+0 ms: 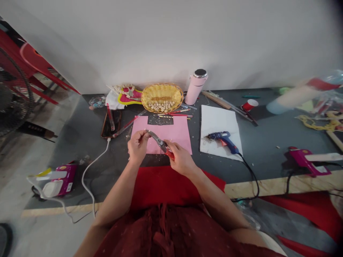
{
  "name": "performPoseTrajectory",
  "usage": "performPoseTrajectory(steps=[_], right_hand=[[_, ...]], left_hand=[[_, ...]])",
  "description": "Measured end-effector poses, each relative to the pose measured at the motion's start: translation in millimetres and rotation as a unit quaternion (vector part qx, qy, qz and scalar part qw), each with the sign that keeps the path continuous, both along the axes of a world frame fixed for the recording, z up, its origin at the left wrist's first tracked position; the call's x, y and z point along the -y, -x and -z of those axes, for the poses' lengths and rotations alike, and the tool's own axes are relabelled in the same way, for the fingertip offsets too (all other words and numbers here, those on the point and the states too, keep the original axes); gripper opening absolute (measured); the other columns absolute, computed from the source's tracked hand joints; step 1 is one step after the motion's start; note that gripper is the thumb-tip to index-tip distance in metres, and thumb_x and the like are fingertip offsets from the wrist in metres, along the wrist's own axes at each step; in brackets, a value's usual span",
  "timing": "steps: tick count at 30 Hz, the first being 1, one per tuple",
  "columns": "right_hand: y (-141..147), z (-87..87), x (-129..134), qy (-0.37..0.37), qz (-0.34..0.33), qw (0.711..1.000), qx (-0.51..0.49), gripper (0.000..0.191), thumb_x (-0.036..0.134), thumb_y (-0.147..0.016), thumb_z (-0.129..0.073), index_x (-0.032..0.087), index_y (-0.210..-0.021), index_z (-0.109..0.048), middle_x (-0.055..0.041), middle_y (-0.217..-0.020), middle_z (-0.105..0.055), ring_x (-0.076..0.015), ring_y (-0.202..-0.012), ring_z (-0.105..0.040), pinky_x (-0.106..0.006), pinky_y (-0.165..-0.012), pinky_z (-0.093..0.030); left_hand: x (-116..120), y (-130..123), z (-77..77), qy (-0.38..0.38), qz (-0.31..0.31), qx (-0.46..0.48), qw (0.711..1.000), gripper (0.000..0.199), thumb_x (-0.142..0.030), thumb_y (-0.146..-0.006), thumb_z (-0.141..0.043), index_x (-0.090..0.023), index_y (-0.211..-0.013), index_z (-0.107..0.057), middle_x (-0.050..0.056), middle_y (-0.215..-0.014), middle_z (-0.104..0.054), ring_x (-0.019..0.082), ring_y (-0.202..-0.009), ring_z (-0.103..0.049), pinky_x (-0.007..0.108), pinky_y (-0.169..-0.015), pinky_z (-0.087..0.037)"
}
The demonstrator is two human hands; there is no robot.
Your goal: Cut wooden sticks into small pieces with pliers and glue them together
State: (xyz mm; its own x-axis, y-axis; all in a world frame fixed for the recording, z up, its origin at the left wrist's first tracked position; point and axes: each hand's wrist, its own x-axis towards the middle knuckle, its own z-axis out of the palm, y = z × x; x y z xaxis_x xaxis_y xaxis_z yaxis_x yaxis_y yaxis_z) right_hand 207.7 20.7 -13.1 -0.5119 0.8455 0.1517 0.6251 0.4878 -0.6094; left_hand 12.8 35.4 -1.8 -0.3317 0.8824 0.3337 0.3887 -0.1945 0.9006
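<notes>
While the right hand (183, 157) wraps the red-handled grey metal pliers (158, 140) above the near edge of the flat pink sheet (175, 131), their long axis slants away leftward to the left hand (137, 146), its hold unclear from here.

Can read no word, brand or number. Can notice only small pale marks, too unclear for reading: on the purple box (69, 179) near the front left corner of the table (80, 134), and on the black fan (34, 130) beyond the left edge.

Pliers (158, 140): grey and red
Sheet (182, 137): pink
Basket (161, 92): yellow, woven pattern
Flask (194, 90): pale pink
Glue gun (228, 142): blue and red
</notes>
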Motion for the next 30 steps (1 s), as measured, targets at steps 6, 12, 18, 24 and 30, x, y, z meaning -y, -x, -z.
performPoseTrajectory(steps=[6,12,18,24,30], right_hand=[[2.1,3.4,-2.5,-0.002,-0.008,1.000,-0.006,0.069,0.008,-0.079,-0.048,0.023,-0.142,-0.024,-0.0129,-0.124,-0.052,-0.0272,-0.109,-0.055,-0.045,-0.091,-0.050],[-3.4,4.2,-7.3,-0.036,-0.037,0.999,-0.012,0.072,0.012,-0.080,-0.051,0.023,-0.144,-0.020,-0.0134,-0.126,-0.049,-0.0291,-0.118,-0.047,-0.048,-0.097,-0.046],[-3.7,0.6,-6.2,-0.014,-0.037,0.999,-0.019,0.069,0.010,-0.078,-0.050,0.023,-0.141,-0.026,-0.0125,-0.122,-0.052,-0.0267,-0.111,-0.053,-0.045,-0.094,-0.048],[-1.1,-2.7,-0.3,0.002,-0.009,1.000,0.011,0.069,0.007,-0.076,-0.049,0.023,-0.140,-0.029,-0.0111,-0.117,-0.055,-0.0248,-0.104,-0.058,-0.042,-0.090,-0.050],[2.5,2.6,0.2,-0.003,0.004,1.000,-0.013,0.070,0.006,-0.077,-0.049,0.023,-0.141,-0.027,-0.0122,-0.120,-0.054,-0.0258,-0.107,-0.057,-0.042,-0.092,-0.049]], left_hand=[[-2.3,1.0,3.7,-0.012,-0.006,0.036,0.999,0.021,-0.036,-0.081,-0.063,-0.016,-0.088,-0.067,0.003,-0.080,-0.069,0.013,-0.071,-0.063,0.023,-0.066,-0.049],[-0.7,3.5,1.3,-0.004,0.032,0.016,0.999,0.023,-0.038,-0.085,-0.059,-0.016,-0.084,-0.067,0.004,-0.074,-0.068,0.014,-0.068,-0.062,0.022,-0.062,-0.048],[-1.4,4.9,1.5,0.006,0.046,0.020,0.999,0.022,-0.037,-0.085,-0.059,-0.016,-0.084,-0.067,0.004,-0.074,-0.069,0.014,-0.069,-0.063,0.023,-0.064,-0.048],[0.3,2.1,0.4,0.010,0.039,0.024,0.999,0.022,-0.036,-0.085,-0.058,-0.015,-0.084,-0.067,0.004,-0.075,-0.069,0.015,-0.070,-0.063,0.024,-0.064,-0.048],[-3.1,-0.5,2.8,0.001,0.028,0.071,0.997,0.023,-0.037,-0.080,-0.064,-0.016,-0.087,-0.067,0.004,-0.079,-0.069,0.014,-0.070,-0.062,0.024,-0.064,-0.049]])
